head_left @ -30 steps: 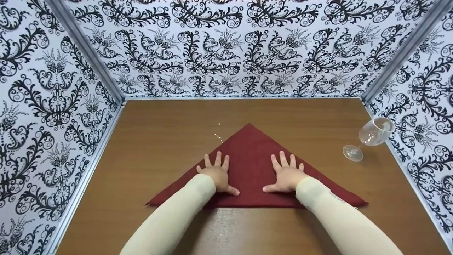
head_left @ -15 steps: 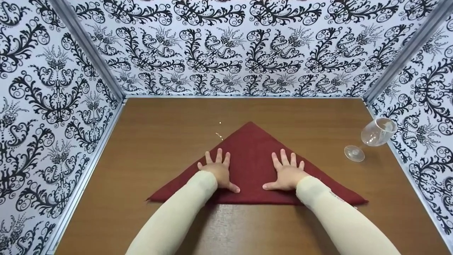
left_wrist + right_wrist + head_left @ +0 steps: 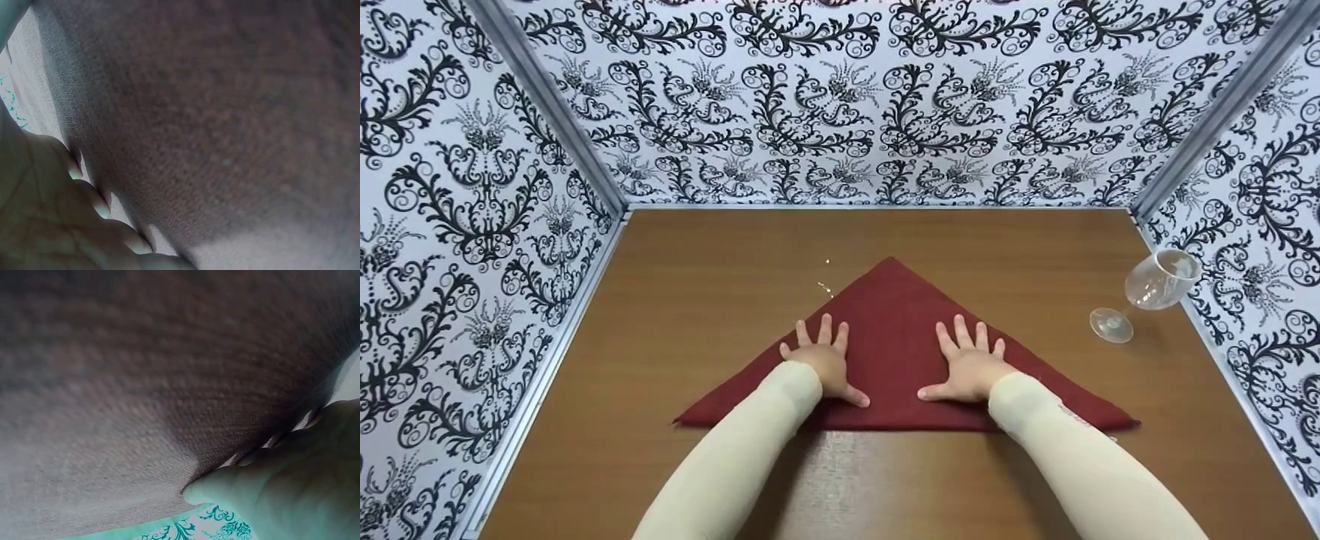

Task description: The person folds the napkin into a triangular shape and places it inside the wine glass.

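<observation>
A dark red cloth napkin [image 3: 894, 352], folded to a triangle, lies flat with its peak pointing to the back wall and its long edge toward the person. My left hand [image 3: 826, 365] rests on its left half, fingers spread and straight, thumb turned inward. On the right half my right hand [image 3: 969, 369] lies the same way, mirrored. Bare cloth shows between the two thumbs. In the left wrist view the palm [image 3: 50, 208] and fingertips meet the weave; the right wrist view has the right hand [image 3: 281, 489] on the cloth too. Sleeves cover parts of the lower corners.
A clear stemmed glass [image 3: 1159, 281] lies on its side at the right edge of the brown wooden table [image 3: 697, 285]. Small light specks [image 3: 825, 288] show left of the napkin's peak. Patterned black-and-white walls [image 3: 840, 105] enclose the back and sides.
Both hands stay spread on the napkin in the same places. The whole head view has shifted slightly; napkin and glass keep their positions on the table.
</observation>
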`<action>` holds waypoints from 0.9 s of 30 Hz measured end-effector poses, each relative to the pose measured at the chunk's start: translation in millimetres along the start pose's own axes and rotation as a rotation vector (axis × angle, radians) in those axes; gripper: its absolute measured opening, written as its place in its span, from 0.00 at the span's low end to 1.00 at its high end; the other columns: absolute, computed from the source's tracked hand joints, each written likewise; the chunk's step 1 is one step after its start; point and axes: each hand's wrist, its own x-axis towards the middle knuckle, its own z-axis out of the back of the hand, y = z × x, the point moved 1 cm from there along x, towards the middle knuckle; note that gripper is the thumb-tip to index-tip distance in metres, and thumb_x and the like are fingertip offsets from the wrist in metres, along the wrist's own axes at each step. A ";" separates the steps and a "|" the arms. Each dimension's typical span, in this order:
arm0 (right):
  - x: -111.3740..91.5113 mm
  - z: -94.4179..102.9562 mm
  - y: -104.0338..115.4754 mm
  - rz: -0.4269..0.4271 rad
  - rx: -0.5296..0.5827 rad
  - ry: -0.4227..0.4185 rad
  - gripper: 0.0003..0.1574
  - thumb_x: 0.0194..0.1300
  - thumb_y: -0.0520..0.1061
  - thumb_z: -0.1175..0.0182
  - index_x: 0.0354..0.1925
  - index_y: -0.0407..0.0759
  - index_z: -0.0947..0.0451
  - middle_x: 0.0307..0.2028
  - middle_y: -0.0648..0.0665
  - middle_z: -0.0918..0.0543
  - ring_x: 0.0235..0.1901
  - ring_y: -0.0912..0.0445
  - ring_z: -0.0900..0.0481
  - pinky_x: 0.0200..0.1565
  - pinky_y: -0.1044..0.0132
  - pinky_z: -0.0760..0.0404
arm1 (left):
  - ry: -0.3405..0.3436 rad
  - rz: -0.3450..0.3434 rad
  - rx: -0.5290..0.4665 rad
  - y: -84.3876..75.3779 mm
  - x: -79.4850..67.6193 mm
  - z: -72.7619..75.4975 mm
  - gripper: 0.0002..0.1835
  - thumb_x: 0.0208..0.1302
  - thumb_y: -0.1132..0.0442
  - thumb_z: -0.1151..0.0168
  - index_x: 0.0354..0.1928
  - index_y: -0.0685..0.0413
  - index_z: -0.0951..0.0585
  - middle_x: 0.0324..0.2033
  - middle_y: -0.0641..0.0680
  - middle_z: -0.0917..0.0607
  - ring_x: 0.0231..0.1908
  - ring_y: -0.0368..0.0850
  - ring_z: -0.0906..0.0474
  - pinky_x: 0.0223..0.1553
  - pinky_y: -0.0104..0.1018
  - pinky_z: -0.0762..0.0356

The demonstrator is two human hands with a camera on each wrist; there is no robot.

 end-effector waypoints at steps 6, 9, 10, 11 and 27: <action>-0.6 -1.6 -1.8 0.019 -0.006 -0.032 0.85 0.54 0.84 0.33 0.86 0.44 0.64 0.84 0.30 0.69 0.80 0.22 0.73 0.72 0.19 0.66 | 0.004 0.002 -0.002 1.8 2.2 0.3 0.79 0.41 0.20 0.25 0.86 0.38 0.62 0.86 0.52 0.69 0.82 0.71 0.75 0.76 0.77 0.52; -6.7 -2.8 -2.7 0.014 -0.018 -0.045 0.82 0.55 0.84 0.35 0.86 0.44 0.61 0.84 0.29 0.67 0.80 0.21 0.71 0.72 0.18 0.65 | -0.024 -0.003 0.008 -0.1 -4.9 -0.3 0.76 0.44 0.21 0.27 0.87 0.40 0.59 0.86 0.54 0.66 0.83 0.70 0.72 0.76 0.77 0.52; -9.3 -3.5 -3.2 0.004 -0.018 -0.042 0.82 0.55 0.85 0.35 0.86 0.45 0.61 0.84 0.29 0.67 0.79 0.20 0.70 0.72 0.18 0.64 | -0.029 -0.003 0.014 -0.8 -7.5 -1.3 0.75 0.45 0.21 0.28 0.87 0.40 0.58 0.86 0.54 0.65 0.83 0.70 0.71 0.75 0.77 0.51; -12.2 -4.0 -3.4 -0.011 -0.019 -0.035 0.82 0.55 0.85 0.36 0.86 0.45 0.61 0.84 0.29 0.67 0.79 0.20 0.70 0.72 0.17 0.63 | -0.029 -0.001 0.021 -1.7 -10.5 -2.4 0.74 0.47 0.20 0.29 0.87 0.40 0.58 0.86 0.55 0.64 0.83 0.70 0.70 0.75 0.78 0.50; -15.7 -5.4 -4.5 -0.050 0.012 -0.012 0.84 0.54 0.85 0.35 0.86 0.47 0.67 0.84 0.31 0.74 0.79 0.20 0.75 0.68 0.14 0.68 | 0.025 0.032 -0.030 0.6 -18.4 -6.9 0.74 0.46 0.19 0.29 0.86 0.32 0.62 0.85 0.50 0.71 0.83 0.69 0.75 0.75 0.79 0.53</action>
